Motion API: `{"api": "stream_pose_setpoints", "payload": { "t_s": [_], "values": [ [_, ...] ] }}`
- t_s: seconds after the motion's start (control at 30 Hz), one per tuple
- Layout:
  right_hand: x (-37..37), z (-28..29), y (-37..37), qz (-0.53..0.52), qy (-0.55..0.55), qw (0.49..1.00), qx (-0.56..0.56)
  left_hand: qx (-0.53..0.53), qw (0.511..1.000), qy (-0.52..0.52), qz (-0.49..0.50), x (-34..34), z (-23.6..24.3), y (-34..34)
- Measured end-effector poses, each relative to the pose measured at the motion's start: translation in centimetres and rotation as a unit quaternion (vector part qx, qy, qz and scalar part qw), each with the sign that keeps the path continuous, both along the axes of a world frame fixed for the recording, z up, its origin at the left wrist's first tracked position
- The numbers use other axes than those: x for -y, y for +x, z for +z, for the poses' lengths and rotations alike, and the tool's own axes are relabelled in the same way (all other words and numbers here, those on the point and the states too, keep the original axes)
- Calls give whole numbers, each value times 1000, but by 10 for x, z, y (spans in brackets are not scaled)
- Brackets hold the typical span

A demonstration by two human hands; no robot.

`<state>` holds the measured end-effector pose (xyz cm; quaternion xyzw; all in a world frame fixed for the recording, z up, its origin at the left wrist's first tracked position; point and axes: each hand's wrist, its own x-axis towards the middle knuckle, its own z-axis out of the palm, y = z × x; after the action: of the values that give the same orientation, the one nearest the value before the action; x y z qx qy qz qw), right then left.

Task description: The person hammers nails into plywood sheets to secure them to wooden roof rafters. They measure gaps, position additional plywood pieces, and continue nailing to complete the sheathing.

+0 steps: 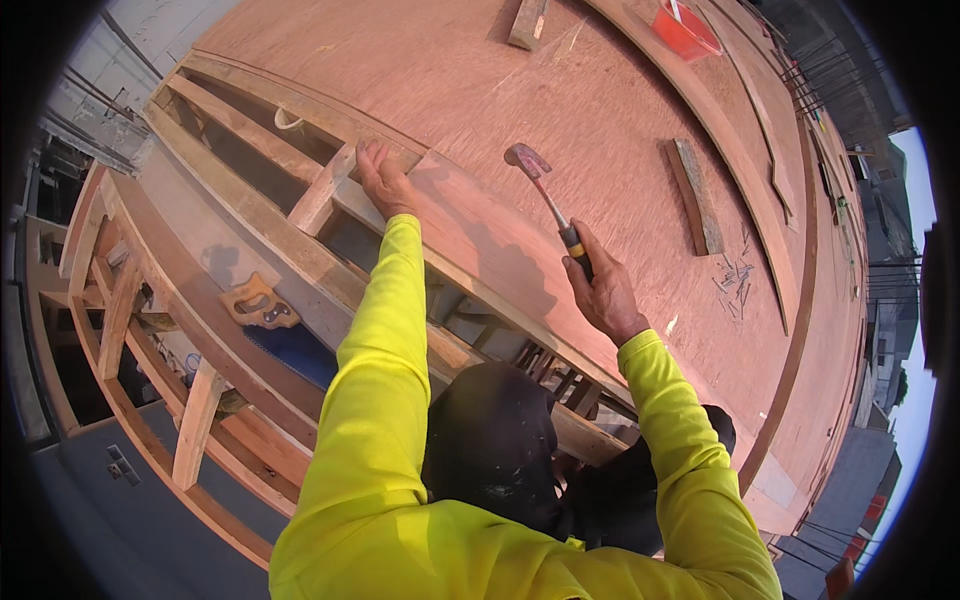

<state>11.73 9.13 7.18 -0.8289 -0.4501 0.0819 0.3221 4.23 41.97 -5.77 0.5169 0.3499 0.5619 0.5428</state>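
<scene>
- Grips hammer (552,205) in R hand (605,285), fingers wrapped round dark/yellow grip; butt end hidden by palm.
- Places hammer over plywood panel (465,225), head pointing up-left, well apart from L hand (387,178); looks raised off wood, judging by shadows.
- Rests L hand at panel's far-left end, next to wooden crosspiece (325,190); no tool visible there. Can't tell if pinching anything, fingertips partly hidden.
- Hammer handling (est.): prob. rigid, head-heavy, slim shaft, not fragile. Grip looks rubbery, so prob. not slippery. Best held w/ 1 hand on grip: low for force, nearer head for control.
- Panel handling (est.): prob. stiff, flat, thin, awkward more than heavy; maybe splintery. Hold by edge, or press w/ flat palm.
- Nails (734,285) loose on plywood deck (430,70), right of R hand. Prob. light, hard, sharp, fiddly; pick 1 at a time by shank.
- Just beside nails: wood offcut (695,197); past that, long board (730,142).
- Also: blue-bladed handsaw (292,352) left of L forearm; red tub (683,38) at top right.
</scene>
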Motion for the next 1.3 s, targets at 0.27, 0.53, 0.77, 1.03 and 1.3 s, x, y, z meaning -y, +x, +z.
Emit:
{"api": "stream_pose_setpoints", "payload": {
  "t_s": [0.27, 0.53, 0.77, 1.03, 1.3],
  "values": [
    [167, -44, 0, -165, -124, 977, 56, -387, 902, 150, 118, 88, -4, -60],
    [284, -80, 143, -383, 18, 919, 87, -504, 849, 155, 22, 114, -65, -72],
    [354, -104, 217, -435, -65, 892, 102, -514, 852, 96, -37, 127, -42, -66],
    [308, -108, 250, -287, -125, 926, 212, -440, 886, 143, -24, 122, -69, -79],
    [172, -48, 102, -222, 168, 937, -209, -281, 944, 151, -86, 214, 40, -51]
  ]
}}
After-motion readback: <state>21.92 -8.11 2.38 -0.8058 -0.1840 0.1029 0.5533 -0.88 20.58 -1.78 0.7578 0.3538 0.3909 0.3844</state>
